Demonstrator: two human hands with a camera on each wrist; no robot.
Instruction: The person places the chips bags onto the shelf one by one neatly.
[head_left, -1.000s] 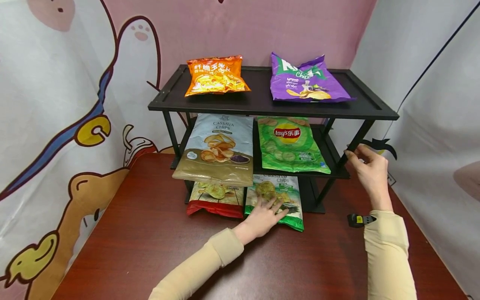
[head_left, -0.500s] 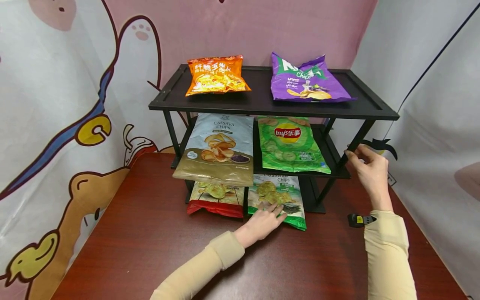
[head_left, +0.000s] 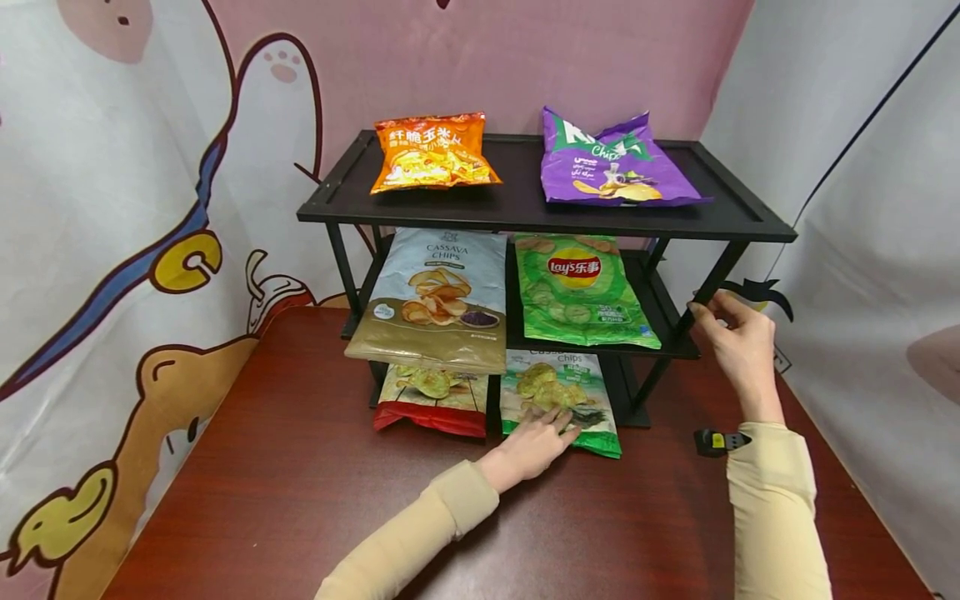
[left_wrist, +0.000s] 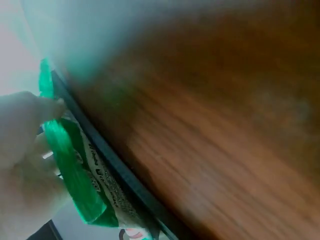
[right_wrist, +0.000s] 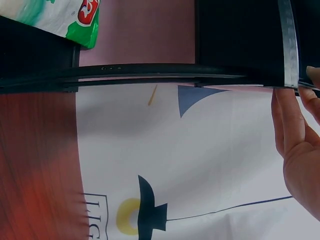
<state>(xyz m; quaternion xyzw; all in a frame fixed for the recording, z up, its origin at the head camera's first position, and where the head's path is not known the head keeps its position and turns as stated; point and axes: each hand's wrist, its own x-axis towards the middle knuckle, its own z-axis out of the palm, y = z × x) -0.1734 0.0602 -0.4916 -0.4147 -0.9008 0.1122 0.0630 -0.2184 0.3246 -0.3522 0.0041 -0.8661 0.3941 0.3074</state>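
My left hand (head_left: 531,446) lies palm down on the front of a white and green bag of cassava chips (head_left: 558,379) on the bottom tier. Its fingers are spread over the bag's face. From the left wrist view, the green lower edge of the bag (left_wrist: 75,175) shows beside the hand (left_wrist: 25,150), jutting past a black shelf bar (left_wrist: 115,160). At the right end, my right hand (head_left: 738,342) grips a slanted post of the black rack (head_left: 720,271). In the right wrist view, thumb and fingers of the right hand (right_wrist: 302,130) stand on either side of the post (right_wrist: 289,45).
A red-edged chip bag (head_left: 431,400) lies left on the bottom tier. Above are a blue and gold cassava chips bag (head_left: 435,292) and green Lay's (head_left: 581,287). Orange (head_left: 433,152) and purple (head_left: 611,162) bags top the rack. The brown table (head_left: 300,467) extends in front.
The green and white chip bag has shifted slightly to the right, its front edge a little farther back, with my left hand on it. My right hand stays at the rack post.
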